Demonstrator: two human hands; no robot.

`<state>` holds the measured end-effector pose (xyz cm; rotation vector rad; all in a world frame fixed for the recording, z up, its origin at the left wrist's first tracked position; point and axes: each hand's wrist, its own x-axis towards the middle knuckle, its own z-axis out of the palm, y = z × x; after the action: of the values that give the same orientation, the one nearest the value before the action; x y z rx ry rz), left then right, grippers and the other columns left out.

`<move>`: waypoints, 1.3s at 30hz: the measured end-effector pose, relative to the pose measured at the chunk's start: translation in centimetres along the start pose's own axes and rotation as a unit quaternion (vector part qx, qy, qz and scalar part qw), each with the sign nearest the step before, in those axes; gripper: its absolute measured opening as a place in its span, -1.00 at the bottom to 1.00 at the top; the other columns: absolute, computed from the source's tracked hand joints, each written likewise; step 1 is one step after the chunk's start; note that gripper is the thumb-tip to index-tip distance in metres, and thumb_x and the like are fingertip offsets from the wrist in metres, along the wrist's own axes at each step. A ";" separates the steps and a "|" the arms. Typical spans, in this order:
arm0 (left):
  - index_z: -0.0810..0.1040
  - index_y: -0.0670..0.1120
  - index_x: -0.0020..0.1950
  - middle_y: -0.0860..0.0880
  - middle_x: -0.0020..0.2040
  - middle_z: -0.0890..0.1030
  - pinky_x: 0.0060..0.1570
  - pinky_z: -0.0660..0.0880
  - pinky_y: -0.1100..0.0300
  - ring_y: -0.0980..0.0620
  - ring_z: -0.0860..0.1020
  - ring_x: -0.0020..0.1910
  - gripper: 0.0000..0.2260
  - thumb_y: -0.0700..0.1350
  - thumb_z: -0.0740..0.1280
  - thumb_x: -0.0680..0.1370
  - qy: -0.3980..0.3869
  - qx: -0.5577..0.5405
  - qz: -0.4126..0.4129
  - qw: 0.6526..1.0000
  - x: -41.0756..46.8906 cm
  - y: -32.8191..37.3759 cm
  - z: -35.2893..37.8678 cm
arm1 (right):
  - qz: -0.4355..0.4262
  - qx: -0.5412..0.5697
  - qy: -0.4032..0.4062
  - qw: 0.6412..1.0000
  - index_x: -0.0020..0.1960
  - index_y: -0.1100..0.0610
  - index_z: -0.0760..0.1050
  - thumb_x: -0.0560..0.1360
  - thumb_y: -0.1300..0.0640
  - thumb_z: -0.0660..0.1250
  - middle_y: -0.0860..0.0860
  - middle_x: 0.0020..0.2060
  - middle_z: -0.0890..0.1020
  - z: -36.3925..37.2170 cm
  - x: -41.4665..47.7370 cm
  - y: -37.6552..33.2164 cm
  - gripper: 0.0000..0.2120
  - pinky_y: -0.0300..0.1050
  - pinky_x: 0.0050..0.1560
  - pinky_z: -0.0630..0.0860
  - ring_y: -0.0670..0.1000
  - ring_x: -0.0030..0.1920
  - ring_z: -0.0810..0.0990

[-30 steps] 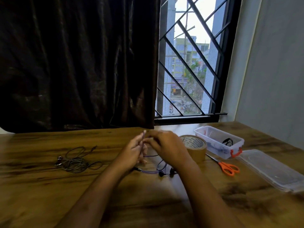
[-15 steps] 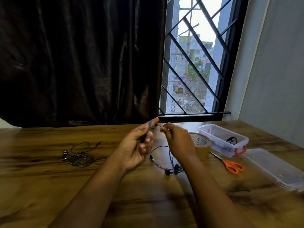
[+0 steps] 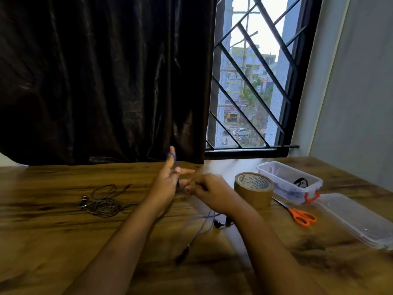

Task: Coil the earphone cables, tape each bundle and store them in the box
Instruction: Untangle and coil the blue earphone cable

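Observation:
My left hand (image 3: 170, 180) is raised over the table with its fingers pointing up. The purple earphone cable (image 3: 204, 222) loops over its fingertip, and the thumb pins it against the fingers. Just to the right and lower, my right hand (image 3: 212, 193) pinches the same cable. The rest of the cable trails on the table below my hands, with its black earbuds (image 3: 221, 224) and its plug (image 3: 184, 253). A loose tangle of grey earphones (image 3: 102, 204) lies at the left. The clear box (image 3: 312, 189) at the right holds a coiled black earphone (image 3: 300, 182).
A roll of brown tape (image 3: 253, 189) stands just right of my right hand. Orange-handled scissors (image 3: 298, 215) lie between the tape and the clear box lid (image 3: 353, 219). A dark curtain and a barred window are behind the wooden table (image 3: 53, 241).
My right hand has dropped from level with the left fingertips to below them, drawing the cable down. The left fingers have straightened, with the cable looped over them. The camera has tilted slightly.

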<state>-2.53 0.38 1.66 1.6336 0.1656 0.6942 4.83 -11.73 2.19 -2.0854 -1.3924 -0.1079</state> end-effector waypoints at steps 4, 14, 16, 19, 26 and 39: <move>0.14 0.18 0.49 -0.03 -0.36 0.51 -0.32 0.52 0.16 0.11 0.46 -0.48 -0.45 -0.33 0.05 0.63 -0.102 0.090 -0.022 0.990 -0.4 -0.2 0.9 | 0.024 0.263 0.087 0.961 -0.25 0.17 0.57 0.51 0.19 0.37 -0.15 -0.59 0.39 -2.2 -0.6 -0.1 -0.84 -0.42 -0.49 0.22 -0.20 -0.56 0.33; 0.66 -0.05 0.06 0.07 -0.62 0.15 -0.52 0.41 0.28 0.18 0.12 -0.71 -0.66 -0.07 0.09 0.59 -0.217 -0.232 -0.202 0.926 -2.0 2.4 0.3 | 0.107 0.294 0.251 0.916 -0.32 0.07 0.57 0.51 0.03 0.37 -0.14 -0.62 0.39 -1.0 0.4 2.4 -0.75 -0.29 -0.44 0.22 -0.17 -0.56 0.30; 0.61 -0.09 0.14 0.07 -0.62 0.16 -0.56 0.40 0.31 0.19 0.13 -0.72 -0.68 -0.07 0.15 0.52 -0.218 -0.261 -0.214 0.916 -2.0 2.3 -0.1 | 0.109 0.280 0.250 0.920 -0.30 0.11 0.59 0.50 0.02 0.38 -0.14 -0.60 0.34 -0.3 0.6 2.6 -0.75 -0.23 -0.39 0.22 -0.17 -0.52 0.29; 0.54 -0.05 0.25 0.06 -0.62 0.19 -0.54 0.44 0.31 0.20 0.15 -0.72 -0.66 -0.09 0.13 0.54 -0.212 -0.316 -0.196 0.904 -2.0 1.9 -0.1 | 0.129 0.244 0.222 0.935 -0.21 0.13 0.62 0.53 -0.01 0.34 -0.10 -0.50 0.42 0.5 0.7 2.6 -0.75 -0.20 -0.34 0.25 -0.14 -0.44 0.34; 0.28 0.17 0.42 -0.04 -0.36 0.64 -0.37 0.57 0.28 0.19 0.30 -0.66 -0.62 -0.16 0.00 0.66 -0.023 -0.340 -0.066 0.938 -0.8 1.8 0.6 | 0.089 0.102 0.004 0.991 -0.11 0.11 0.53 0.59 0.18 0.17 -0.02 -0.20 0.53 2.8 0.5 0.2 -0.81 -0.26 -0.27 0.34 -0.05 -0.20 0.48; 0.19 0.22 0.43 -0.04 -0.10 0.59 -0.30 0.43 0.33 0.08 0.56 -0.22 -0.51 -0.28 0.08 0.63 -0.071 0.121 0.002 0.990 0.1 -0.4 0.2 | 0.003 0.096 0.018 0.995 -0.19 0.11 0.62 0.47 0.15 0.41 -0.14 -0.44 0.47 -0.8 -0.3 0.0 -0.92 -0.42 -0.35 0.33 -0.28 -0.39 0.44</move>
<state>-2.22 0.34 1.32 1.9091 0.1470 0.5752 4.85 -12.40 2.71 -1.9184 -1.3210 -0.0089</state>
